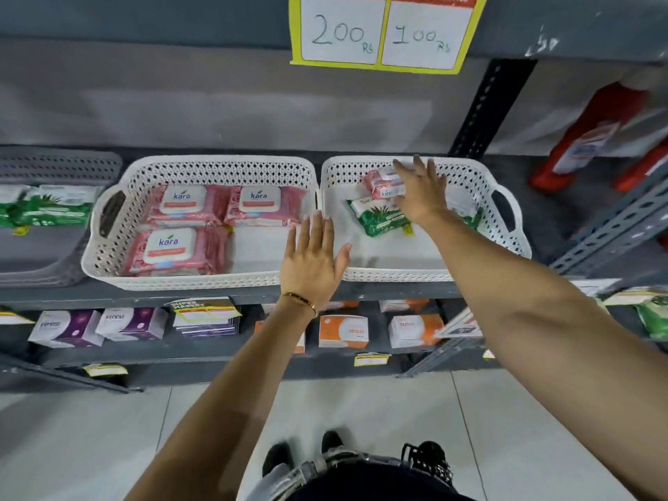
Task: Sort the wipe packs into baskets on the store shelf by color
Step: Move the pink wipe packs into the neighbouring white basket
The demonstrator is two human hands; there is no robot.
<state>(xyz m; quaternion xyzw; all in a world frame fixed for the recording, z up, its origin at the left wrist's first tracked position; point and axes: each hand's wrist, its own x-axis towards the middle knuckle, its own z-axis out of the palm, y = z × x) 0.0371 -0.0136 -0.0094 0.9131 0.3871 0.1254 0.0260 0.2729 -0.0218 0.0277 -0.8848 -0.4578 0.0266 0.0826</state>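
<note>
nearest, the floor [361, 410] is pale tile, with the person's dark shoes at the bottom edge. above it a lower shelf [217, 352] carries small purple and orange boxes with yellow price tags on its lip. the left hand [312, 262] hovers flat over the seam between the two white baskets, its fingers [311, 229] spread and holding nothing. the middle basket [108, 262] already holds three pink packs [170, 249] lying flat, with bare room at its right, so the pink sort looks mostly done. the right hand [421, 191] reaches into the right basket [520, 244], fingers spread over a pink pack [379, 182] that lies on a green pack [376, 215]; whether they grip it i cannot tell. another green pack seems to sit half hidden behind the wrist. that pink pack and those green ones look left to move. at far left a grey basket [54, 164] holds green packs [50, 209]. behind runs a grey shelf wall, with handwritten price cards [379, 30] above and red bottles [592, 135] to the right.
</note>
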